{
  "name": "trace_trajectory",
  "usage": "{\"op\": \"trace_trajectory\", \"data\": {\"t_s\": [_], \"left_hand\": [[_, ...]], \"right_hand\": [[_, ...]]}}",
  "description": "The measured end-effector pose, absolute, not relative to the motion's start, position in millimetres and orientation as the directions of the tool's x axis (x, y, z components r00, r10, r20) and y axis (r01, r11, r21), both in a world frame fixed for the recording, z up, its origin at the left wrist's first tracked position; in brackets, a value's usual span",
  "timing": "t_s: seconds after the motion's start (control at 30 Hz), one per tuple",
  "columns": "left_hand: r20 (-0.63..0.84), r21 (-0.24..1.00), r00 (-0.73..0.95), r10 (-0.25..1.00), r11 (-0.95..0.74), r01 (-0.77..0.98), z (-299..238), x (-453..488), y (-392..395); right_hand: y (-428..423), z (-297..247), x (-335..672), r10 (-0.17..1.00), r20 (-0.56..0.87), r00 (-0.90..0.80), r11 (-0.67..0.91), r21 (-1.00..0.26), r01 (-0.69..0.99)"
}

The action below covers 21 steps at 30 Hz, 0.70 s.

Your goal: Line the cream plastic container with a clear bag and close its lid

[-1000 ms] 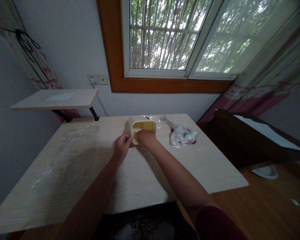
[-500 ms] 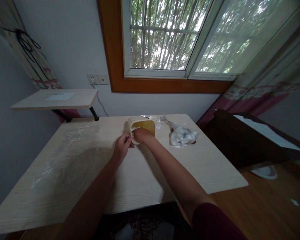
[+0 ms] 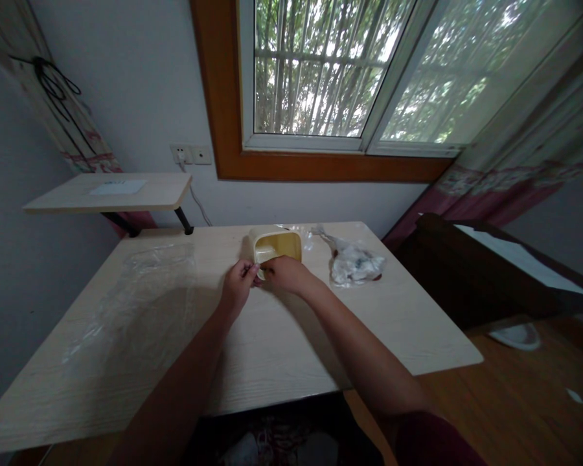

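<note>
A cream-and-yellow plastic box (image 3: 276, 246) stands open side up near the far edge of the light wood table (image 3: 320, 336). My left hand (image 3: 238, 286) pinches at the box's near left corner. My right hand (image 3: 284, 273) lies against its near edge, with the fingertips pointing toward my left hand. Whether a thin item lies between the fingers is too small to tell. To the right of the box, a crumpled transparent bag with white contents (image 3: 354, 264) lies apart from both hands.
A transparent plastic sheet (image 3: 140, 304) lies on the table's left half. A raised wooden shelf (image 3: 107, 193) stands at the back left, below a wall socket (image 3: 181, 153). The table's right edge drops to a wooden floor (image 3: 505, 395); a dark bed frame (image 3: 447, 272) stands beyond.
My right hand has come out of the box and moved down to its near edge, closer to my left hand. The box and my left hand stay nearly in place.
</note>
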State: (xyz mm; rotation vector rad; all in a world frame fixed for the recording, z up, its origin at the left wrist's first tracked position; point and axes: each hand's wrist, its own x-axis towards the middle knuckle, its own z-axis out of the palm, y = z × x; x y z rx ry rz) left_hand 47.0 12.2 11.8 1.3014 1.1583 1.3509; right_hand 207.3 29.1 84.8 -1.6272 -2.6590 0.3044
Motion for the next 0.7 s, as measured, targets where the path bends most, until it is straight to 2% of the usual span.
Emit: {"op": "trace_trajectory", "data": {"t_s": [0.23, 0.37, 0.53, 0.7], "left_hand": [[0.146, 0.989, -0.063, 0.987, -0.147, -0.008, 12.5, 47.7, 13.0], [0.147, 0.989, -0.055, 0.988, -0.148, -0.012, 14.2, 47.3, 12.4], [0.143, 0.989, -0.056, 0.988, -0.144, -0.014, 15.4, 47.0, 11.8], [0.129, 0.991, -0.072, 0.989, -0.132, -0.034, 13.8, 46.3, 14.2]], "right_hand": [[-1.7, 73.1, 236.1, 0.808, 0.106, -0.58, 0.579, -0.325, 0.748], [-8.8, 57.5, 246.8, 0.802, 0.199, -0.563, 0.593, -0.374, 0.713], [-12.3, 52.3, 248.6, 0.823, 0.228, -0.52, 0.567, -0.393, 0.724], [-14.1, 55.2, 244.2, 0.863, 0.187, -0.469, 0.503, -0.378, 0.777]]}}
